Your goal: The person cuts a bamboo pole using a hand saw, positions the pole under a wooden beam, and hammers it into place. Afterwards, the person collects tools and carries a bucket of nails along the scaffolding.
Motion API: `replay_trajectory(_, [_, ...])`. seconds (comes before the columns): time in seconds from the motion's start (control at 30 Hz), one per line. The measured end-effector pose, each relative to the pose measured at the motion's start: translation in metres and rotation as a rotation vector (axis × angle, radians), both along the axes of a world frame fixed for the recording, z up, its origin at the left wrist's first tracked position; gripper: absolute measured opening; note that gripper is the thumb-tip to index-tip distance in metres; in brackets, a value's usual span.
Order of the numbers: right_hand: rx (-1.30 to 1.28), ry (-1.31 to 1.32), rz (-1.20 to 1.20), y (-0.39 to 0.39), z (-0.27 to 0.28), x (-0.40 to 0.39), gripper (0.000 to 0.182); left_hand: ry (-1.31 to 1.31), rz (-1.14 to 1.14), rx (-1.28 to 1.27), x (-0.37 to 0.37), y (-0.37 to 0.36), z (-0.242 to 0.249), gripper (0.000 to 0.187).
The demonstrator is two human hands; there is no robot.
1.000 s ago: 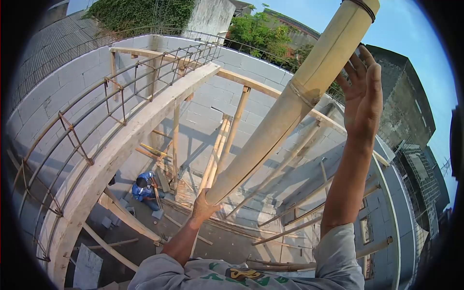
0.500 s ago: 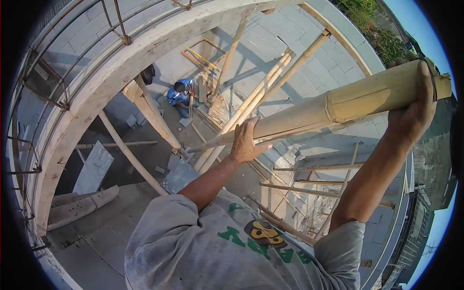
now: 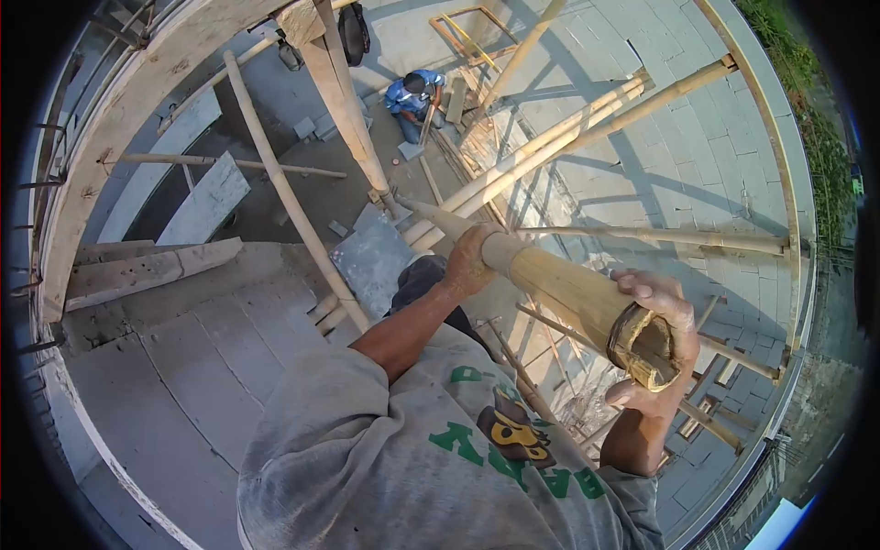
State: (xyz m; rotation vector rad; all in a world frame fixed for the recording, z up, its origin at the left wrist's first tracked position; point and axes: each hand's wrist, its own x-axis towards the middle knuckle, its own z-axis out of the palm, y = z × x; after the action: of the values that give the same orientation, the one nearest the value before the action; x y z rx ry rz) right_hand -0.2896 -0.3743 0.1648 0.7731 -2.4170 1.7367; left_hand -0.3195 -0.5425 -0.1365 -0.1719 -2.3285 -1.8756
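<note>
Slanting from near right to far left, a thick bamboo pole [image 3: 568, 284] lies across the space in front of the person's chest, its hollow cut end turned up toward the head and its far end reaching down toward the foot of a wooden post [image 3: 344, 110] (whether the two touch, I cannot tell). The long axis passes through both hands. The left hand [image 3: 468, 263] is farther along it, fingers wrapped around the shaft and holding it. The right hand [image 3: 680, 316] is nearer the cut end, curved around its right side: the fingers lie over the top beside a dark band [image 3: 620, 330], while the thumb stands well apart from them, below the rim. How firmly that right hand bears on the bamboo, I cannot tell. From the right fingers, the rest of the shaft leads left and away, toward the left hand and the floor beyond.

Two paler poles [image 3: 550, 147] lie beyond the left hand, and a flat grey sheet [image 3: 371, 261] is to its left. Farther off, a person in blue [image 3: 415, 96] is low on the floor. Pale block walling [image 3: 687, 151] fills the far right.
</note>
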Motion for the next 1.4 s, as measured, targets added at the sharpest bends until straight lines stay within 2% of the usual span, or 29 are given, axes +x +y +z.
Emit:
replay_trajectory(0.1, [0.257, -0.048, -0.043, -0.012, -0.006, 0.022, 0.088, -0.013, 0.014, -0.019, 0.016, -0.004, -0.027, 0.055])
replay_trajectory(0.23, [0.279, -0.029, -0.046, -0.026, -0.031, 0.035, 0.073, -0.09, -0.023, 0.042, 0.018, -0.013, -0.059, 0.053])
replay_trajectory(0.33, [0.343, -0.055, 0.012, -0.03, -0.06, 0.037, 0.07, 0.01, 0.029, -0.013, 0.019, -0.015, -0.075, 0.052])
replay_trajectory(0.47, [0.348, -0.102, -0.019, -0.047, -0.106, 0.03, 0.074, -0.077, -0.028, 0.091, 0.007, -0.019, -0.135, 0.056])
replay_trajectory(0.53, [0.324, -0.077, -0.068, -0.055, -0.128, 0.02, 0.077, -0.062, -0.028, 0.12, -0.009, -0.021, -0.148, 0.059])
replay_trajectory(0.6, [0.264, -0.085, -0.163, -0.058, -0.138, 0.014, 0.077, -0.184, -0.05, 0.072, -0.027, -0.022, -0.16, 0.06])
replay_trajectory(0.63, [0.303, 0.019, -0.175, -0.059, -0.137, 0.002, 0.075, -0.197, -0.04, 0.031, -0.03, -0.022, -0.159, 0.061])
replay_trajectory(0.73, [0.326, 0.041, -0.189, -0.062, -0.127, -0.025, 0.075, -0.211, -0.038, -0.06, -0.045, -0.023, -0.149, 0.061])
replay_trajectory(0.77, [0.461, 0.0, -0.167, -0.062, -0.114, -0.029, 0.075, -0.204, -0.057, -0.06, -0.047, -0.023, -0.145, 0.061])
replay_trajectory(0.87, [0.584, 0.067, -0.155, -0.065, -0.103, -0.039, 0.075, -0.192, -0.155, -0.028, -0.048, -0.022, -0.135, 0.062])
replay_trajectory(0.9, [0.555, 0.107, -0.111, -0.063, -0.102, -0.048, 0.076, -0.194, -0.189, -0.026, -0.049, -0.022, -0.131, 0.062])
replay_trajectory(1.0, [0.235, 0.061, 0.064, -0.065, -0.13, -0.068, 0.075, -0.213, -0.294, -0.038, -0.063, -0.03, -0.124, 0.062])
replay_trajectory(1.1, [0.251, 0.182, -0.013, -0.074, -0.115, -0.092, 0.073, -0.244, -0.409, -0.067, -0.083, -0.046, -0.115, 0.063])
replay_trajectory(1.2, [0.251, 0.187, -0.076, -0.079, -0.103, -0.114, 0.072, -0.27, -0.444, -0.089, -0.095, -0.055, -0.106, 0.063])
replay_trajectory(1.4, [0.268, 0.058, -0.187, -0.053, -0.096, -0.165, 0.078, -0.257, -0.452, -0.101, -0.156, -0.033, -0.114, 0.064])
